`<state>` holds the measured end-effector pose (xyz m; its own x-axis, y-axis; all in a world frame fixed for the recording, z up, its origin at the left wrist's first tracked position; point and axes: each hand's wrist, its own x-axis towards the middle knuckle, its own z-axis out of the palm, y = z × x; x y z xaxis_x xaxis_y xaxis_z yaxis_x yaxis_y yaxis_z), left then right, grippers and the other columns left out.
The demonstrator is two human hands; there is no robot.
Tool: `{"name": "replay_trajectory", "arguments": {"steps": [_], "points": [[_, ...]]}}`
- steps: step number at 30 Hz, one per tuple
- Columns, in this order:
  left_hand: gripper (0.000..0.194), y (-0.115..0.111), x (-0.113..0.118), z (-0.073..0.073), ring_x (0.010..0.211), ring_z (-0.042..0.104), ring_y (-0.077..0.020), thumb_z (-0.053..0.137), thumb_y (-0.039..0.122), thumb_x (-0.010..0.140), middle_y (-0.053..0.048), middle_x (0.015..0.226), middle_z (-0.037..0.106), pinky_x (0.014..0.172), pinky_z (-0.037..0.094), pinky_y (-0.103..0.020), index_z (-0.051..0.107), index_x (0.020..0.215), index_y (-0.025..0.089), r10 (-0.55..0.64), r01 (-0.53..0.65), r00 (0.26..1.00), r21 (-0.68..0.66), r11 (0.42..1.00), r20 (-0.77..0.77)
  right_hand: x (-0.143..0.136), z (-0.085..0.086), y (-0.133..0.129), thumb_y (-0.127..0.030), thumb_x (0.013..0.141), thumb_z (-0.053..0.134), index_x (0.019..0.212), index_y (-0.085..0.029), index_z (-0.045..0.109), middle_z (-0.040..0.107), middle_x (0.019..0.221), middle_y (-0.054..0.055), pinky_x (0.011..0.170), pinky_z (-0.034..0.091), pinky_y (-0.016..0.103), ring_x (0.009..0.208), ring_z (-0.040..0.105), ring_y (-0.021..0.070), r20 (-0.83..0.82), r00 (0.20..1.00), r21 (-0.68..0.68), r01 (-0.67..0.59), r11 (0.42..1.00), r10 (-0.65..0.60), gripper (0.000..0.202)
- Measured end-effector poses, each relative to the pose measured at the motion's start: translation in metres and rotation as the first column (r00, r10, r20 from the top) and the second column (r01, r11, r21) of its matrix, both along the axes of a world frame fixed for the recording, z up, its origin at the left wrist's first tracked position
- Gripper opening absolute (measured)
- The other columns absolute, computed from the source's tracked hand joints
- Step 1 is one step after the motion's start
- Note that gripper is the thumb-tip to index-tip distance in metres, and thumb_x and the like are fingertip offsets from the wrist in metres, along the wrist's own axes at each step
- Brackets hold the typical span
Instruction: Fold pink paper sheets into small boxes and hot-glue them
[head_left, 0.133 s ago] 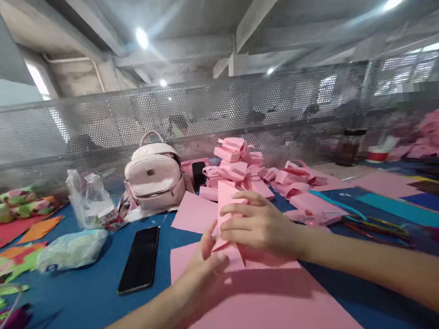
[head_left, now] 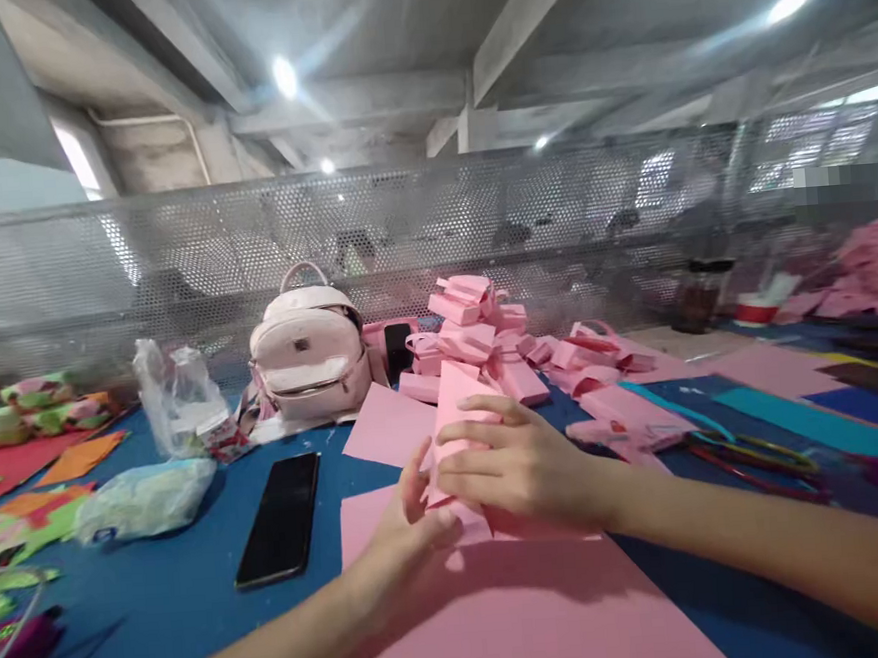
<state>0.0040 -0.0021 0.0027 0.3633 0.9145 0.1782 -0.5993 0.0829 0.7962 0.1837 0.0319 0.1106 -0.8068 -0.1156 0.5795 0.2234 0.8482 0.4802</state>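
Observation:
A folded strip of pink craft sheet (head_left: 457, 393) stands up between my hands, its upper end rising above my fingers. My left hand (head_left: 414, 516) grips its lower left end, thumb in front and fingers along the side. Across its front lie the bent fingers of my right hand (head_left: 508, 454), wrapped over it from the right; the right thumb is hidden. Underneath both hands a large flat pink sheet (head_left: 534, 613) rests on the blue table (head_left: 165, 609). Another flat pink sheet (head_left: 385, 423) lies just beyond, to the left.
A heap of folded pink pieces (head_left: 469, 332) stands behind my hands. To the left are a black phone (head_left: 279, 521), a pale backpack (head_left: 310, 358), a tissue pack (head_left: 146, 500) and a plastic bag (head_left: 177, 392). Teal strips (head_left: 813, 418) lie right; a perforated metal partition (head_left: 416, 210) closes the back.
My right hand's fingers have shifted very slightly down along the folded pink sheet. My left hand looks almost unmoved.

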Motion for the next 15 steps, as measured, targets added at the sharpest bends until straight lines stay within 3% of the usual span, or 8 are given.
{"name": "replay_trajectory", "arguments": {"steps": [4, 9, 15], "points": [[0.11, -0.005, 0.001, 0.008, 0.135, 0.049, -0.0381, 0.092, 0.042, 0.068, -0.012, 0.152, 0.046, 0.105, 0.041, -0.047, 0.029, 0.157, 0.035, -0.015, 0.015, 1.0, -0.014, 1.0, -0.009, -0.001, -0.003, -0.001, -0.015, 0.105, 0.044, 0.098, -0.021, 0.072, 0.078, 0.093, -0.003, 0.111, 0.039, 0.034, 0.099, 0.066, 0.0133, -0.046, 0.999, 0.019, -0.022, 1.0, 0.023, 0.03], [0.088, -0.016, 0.002, 0.014, 0.131, 0.053, -0.0351, 0.085, 0.043, 0.078, -0.012, 0.137, 0.059, 0.107, 0.04, -0.048, 0.04, 0.152, 0.031, -0.042, 0.043, 0.999, -0.01, 0.999, 0.015, -0.006, -0.008, 0.001, -0.013, 0.101, 0.047, 0.093, -0.021, 0.071, 0.078, 0.089, -0.004, 0.112, 0.036, 0.037, 0.097, 0.066, 0.0139, -0.129, 0.991, -0.054, -0.046, 0.997, 0.039, 0.027], [0.084, -0.016, 0.002, 0.014, 0.142, 0.04, -0.0395, 0.084, 0.048, 0.078, -0.014, 0.143, 0.055, 0.116, 0.029, -0.053, 0.045, 0.149, 0.026, 0.073, -0.067, 0.995, 0.08, 0.994, -0.073, -0.012, -0.008, 0.001, -0.013, 0.096, 0.053, 0.094, -0.024, 0.07, 0.078, 0.089, -0.005, 0.11, 0.034, 0.039, 0.095, 0.065, 0.0148, -0.138, 0.99, -0.119, -0.055, 0.991, 0.038, 0.02]]}}
